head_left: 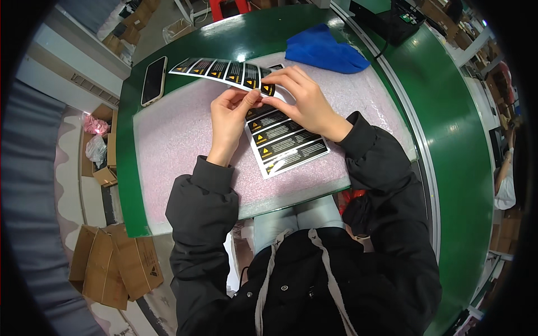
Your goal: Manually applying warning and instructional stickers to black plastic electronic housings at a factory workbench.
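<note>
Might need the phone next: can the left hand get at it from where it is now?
Probably yes. The phone lies uncovered on the green table to the left hand's side, nothing between; but that hand is pinching a label sheet and would have to release.

Open foam to my left, clutter ahead.
I see bare pink foam mat point(168, 145) left of my left hand point(228, 120); the phone point(153, 80) and blue cloth point(325, 50) block the far edge, the label sheet point(288, 147) lies beneath my right hand point(305, 101).
</note>
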The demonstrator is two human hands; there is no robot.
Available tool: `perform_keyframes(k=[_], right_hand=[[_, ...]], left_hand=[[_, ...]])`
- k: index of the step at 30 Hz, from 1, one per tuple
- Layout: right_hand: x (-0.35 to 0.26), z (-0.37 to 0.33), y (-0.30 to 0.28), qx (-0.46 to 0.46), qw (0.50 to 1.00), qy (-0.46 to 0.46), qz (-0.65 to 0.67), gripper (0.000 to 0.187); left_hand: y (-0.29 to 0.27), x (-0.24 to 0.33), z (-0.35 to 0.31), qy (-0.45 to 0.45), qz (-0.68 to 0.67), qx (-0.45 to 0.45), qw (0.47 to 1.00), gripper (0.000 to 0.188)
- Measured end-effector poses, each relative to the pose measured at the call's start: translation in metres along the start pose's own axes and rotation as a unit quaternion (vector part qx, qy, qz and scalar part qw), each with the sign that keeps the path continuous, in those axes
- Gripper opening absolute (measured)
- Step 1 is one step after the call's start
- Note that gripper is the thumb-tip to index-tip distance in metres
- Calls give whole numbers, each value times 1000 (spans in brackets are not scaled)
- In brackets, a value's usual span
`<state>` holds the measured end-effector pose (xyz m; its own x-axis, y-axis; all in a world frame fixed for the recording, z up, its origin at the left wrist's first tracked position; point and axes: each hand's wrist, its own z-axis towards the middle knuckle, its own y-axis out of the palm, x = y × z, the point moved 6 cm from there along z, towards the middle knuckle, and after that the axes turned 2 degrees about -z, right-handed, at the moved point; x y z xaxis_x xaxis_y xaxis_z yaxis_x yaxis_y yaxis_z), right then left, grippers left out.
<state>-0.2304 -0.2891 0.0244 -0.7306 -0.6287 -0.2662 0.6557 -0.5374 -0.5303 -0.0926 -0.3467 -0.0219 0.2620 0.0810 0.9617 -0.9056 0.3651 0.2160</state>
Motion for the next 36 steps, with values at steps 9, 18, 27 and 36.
perform_keyframes(k=[9, 18, 27, 36], right_hand=[[6, -10, 6, -47, 980, 87, 172, 19], [-1, -5, -1, -9, 981, 74, 180, 14], [16, -10, -10, 45, 982, 115, 140, 13], [166, -36, -57, 252, 788, 428, 363, 20]], left_hand=[[6, 13, -8, 105, 113, -4, 988, 10], [11, 21, -12, 170, 213, -1, 962, 6], [21, 25, -15, 161, 204, -36, 965, 7], [-55, -12, 15, -158, 252, -35, 954, 18]])
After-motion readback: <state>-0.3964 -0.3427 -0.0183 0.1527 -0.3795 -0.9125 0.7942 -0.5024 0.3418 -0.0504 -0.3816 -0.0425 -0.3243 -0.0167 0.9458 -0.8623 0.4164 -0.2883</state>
